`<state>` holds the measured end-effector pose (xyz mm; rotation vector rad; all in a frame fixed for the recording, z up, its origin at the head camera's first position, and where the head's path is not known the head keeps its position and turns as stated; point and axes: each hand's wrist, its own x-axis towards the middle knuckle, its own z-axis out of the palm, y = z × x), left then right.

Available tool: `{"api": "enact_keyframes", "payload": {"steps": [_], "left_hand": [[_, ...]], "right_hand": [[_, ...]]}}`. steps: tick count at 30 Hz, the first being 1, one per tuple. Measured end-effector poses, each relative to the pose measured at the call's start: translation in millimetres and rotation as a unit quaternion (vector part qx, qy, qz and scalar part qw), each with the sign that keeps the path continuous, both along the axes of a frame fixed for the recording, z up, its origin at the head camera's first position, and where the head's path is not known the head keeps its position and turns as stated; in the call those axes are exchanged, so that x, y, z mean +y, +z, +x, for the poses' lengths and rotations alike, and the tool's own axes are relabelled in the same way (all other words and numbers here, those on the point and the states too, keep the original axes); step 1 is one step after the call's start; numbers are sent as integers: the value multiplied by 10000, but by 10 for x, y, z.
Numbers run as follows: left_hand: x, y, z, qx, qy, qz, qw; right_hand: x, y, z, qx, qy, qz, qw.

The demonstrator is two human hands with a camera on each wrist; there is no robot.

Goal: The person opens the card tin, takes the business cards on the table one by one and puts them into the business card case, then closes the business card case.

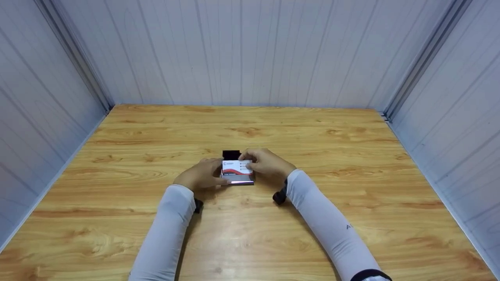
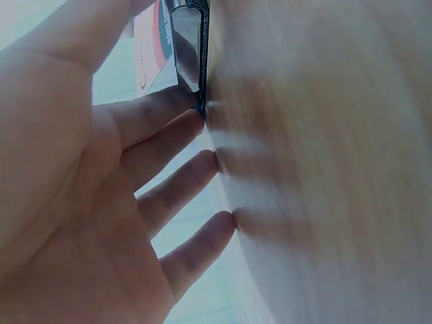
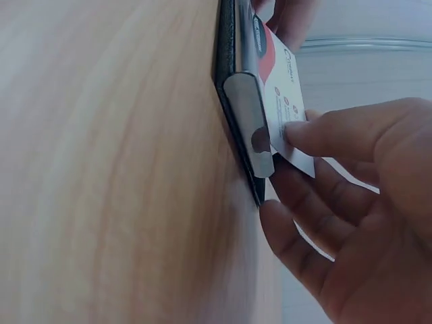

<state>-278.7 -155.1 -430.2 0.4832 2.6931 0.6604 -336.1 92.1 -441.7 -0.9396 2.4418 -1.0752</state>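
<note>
A business card holder [image 1: 242,179] with a shiny metal front and black backing lies on the table, its black flap [image 1: 231,154] folded out at the far side. A white business card [image 1: 233,165] with a red and dark wave sticks partway out of it. My left hand [image 1: 201,174] holds the holder's left side between thumb and index finger; in the left wrist view the other fingers spread, tips touching the wood. With thumb and fingers my right hand [image 1: 270,164] pinches the card's right end. In the right wrist view the card [image 3: 283,94] slants out of the metal case [image 3: 246,108].
The wood-grain table [image 1: 250,234] is bounded by a pale panelled back wall [image 1: 250,54] and side walls. Black wrist devices [image 1: 279,196] hang under both forearms, which wear light sleeves [image 1: 332,226].
</note>
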Motion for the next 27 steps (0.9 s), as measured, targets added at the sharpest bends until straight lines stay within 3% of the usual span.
{"api": "enact_keyframes", "payload": {"steps": [11, 27], "left_hand": [[-22, 19, 24, -203, 9, -78, 9998], [-11, 16, 31, -207, 5, -110, 9997]], "right_hand": [[27, 10, 55, -107, 354, 313, 9988], [72, -21, 36, 543, 736, 473, 9947]]}}
